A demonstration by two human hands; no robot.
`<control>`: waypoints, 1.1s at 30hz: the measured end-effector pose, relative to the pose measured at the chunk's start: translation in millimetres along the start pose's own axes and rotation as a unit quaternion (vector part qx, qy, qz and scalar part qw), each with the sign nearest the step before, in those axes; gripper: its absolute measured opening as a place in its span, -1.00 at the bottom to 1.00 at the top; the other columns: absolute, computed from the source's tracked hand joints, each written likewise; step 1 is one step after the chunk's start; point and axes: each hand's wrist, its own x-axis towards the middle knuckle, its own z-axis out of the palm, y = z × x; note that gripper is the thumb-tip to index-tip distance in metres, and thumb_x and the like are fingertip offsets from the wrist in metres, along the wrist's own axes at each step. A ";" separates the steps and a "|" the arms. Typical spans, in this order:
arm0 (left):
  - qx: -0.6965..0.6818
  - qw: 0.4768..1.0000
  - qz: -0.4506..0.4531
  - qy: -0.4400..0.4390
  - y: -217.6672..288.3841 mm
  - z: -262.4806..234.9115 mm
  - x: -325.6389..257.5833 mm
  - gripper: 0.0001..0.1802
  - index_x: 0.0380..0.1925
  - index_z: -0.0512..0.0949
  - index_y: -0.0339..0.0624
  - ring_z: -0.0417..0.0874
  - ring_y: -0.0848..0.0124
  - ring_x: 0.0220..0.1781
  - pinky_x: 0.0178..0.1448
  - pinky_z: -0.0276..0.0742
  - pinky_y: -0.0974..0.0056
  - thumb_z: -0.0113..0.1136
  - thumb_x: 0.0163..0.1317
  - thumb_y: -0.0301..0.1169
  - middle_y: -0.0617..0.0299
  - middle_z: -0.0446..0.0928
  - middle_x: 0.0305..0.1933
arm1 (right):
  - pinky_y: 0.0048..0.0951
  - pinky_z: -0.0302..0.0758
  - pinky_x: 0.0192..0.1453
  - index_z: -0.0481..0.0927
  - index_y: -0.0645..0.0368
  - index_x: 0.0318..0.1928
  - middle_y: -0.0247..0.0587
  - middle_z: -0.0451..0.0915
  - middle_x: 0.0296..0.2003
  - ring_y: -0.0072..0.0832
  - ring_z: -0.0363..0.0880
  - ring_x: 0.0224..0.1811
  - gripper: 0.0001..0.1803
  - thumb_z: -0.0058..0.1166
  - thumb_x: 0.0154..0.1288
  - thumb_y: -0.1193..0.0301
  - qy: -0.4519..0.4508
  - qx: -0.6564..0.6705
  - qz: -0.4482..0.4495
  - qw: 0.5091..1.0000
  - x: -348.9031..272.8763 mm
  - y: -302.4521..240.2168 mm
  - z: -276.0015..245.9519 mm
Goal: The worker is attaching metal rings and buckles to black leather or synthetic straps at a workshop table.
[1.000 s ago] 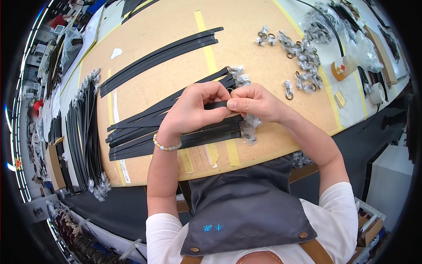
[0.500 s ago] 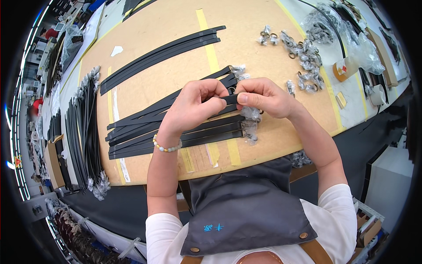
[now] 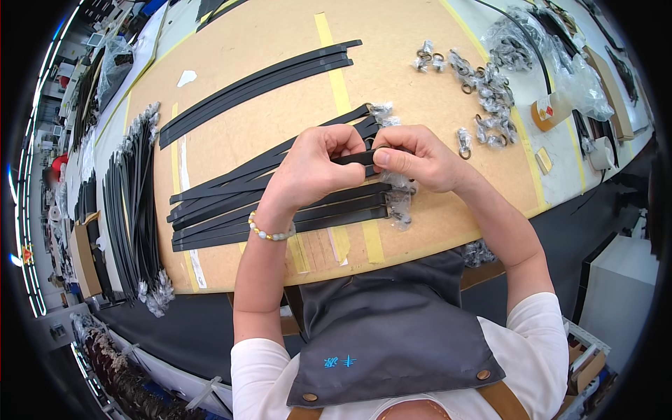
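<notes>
Between my hands is the end of a black strap [image 3: 358, 158], held above the tabletop. My left hand [image 3: 322, 162] has its fingers curled round the strap. My right hand [image 3: 414, 155] pinches the tip between thumb and forefinger; whatever else its fingers cover is hidden. Beneath and beside my hands lie several more black straps [image 3: 336, 218], fanned out, their right ends carrying metal hardware in clear plastic wrap [image 3: 397, 206]. Farther away, a few plain black straps [image 3: 259, 87] lie side by side.
Plastic-wrapped metal clasps [image 3: 493, 94] lie scattered at the right, near an orange-labelled container [image 3: 549, 112] and a yellowish block [image 3: 543, 160]. A thick bundle of finished-looking straps [image 3: 133, 210] hangs over the table's left side. A cardboard strip [image 3: 607, 91] stands at far right.
My left hand has slid slightly left along the strap, so more of it shows between my hands. The right hand keeps its pinch, shifted slightly left.
</notes>
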 end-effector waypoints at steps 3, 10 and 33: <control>0.015 1.000 0.022 -0.006 -2.9 -0.9 -0.9 -0.89 -0.42 0.59 -0.28 0.37 0.71 -0.44 -0.35 0.29 0.51 0.26 0.03 -0.48 0.47 0.45 -0.50 | -0.61 0.30 -0.24 0.61 0.25 -0.21 -0.50 0.54 -0.37 -0.75 0.35 -0.32 -0.68 0.11 0.56 0.22 -0.008 0.056 0.009 0.998 0.4 2.3 -0.7; -0.038 0.999 -0.007 -0.002 3.1 -2.8 -2.2 -0.87 -0.42 0.59 -0.30 0.35 0.72 -0.44 -0.36 0.28 0.49 0.25 0.05 -0.46 0.48 0.45 -0.51 | -0.62 0.31 -0.21 0.61 0.25 -0.19 -0.49 0.55 -0.34 -0.76 0.36 -0.30 -0.68 0.10 0.57 0.21 -0.010 0.055 -0.002 0.998 0.0 -0.5 -0.8; 0.239 0.938 0.195 0.157 -74.1 -30.3 53.1 -0.83 -0.25 0.64 -0.30 0.62 0.11 -0.12 -0.01 0.56 0.15 0.39 0.16 -0.52 0.03 0.59 -0.24 | -0.60 0.45 -0.01 0.57 0.16 0.09 -0.52 0.50 -0.22 -0.73 0.45 -0.17 -0.77 0.09 0.48 0.43 0.246 0.189 0.046 0.950 23.1 25.4 -42.0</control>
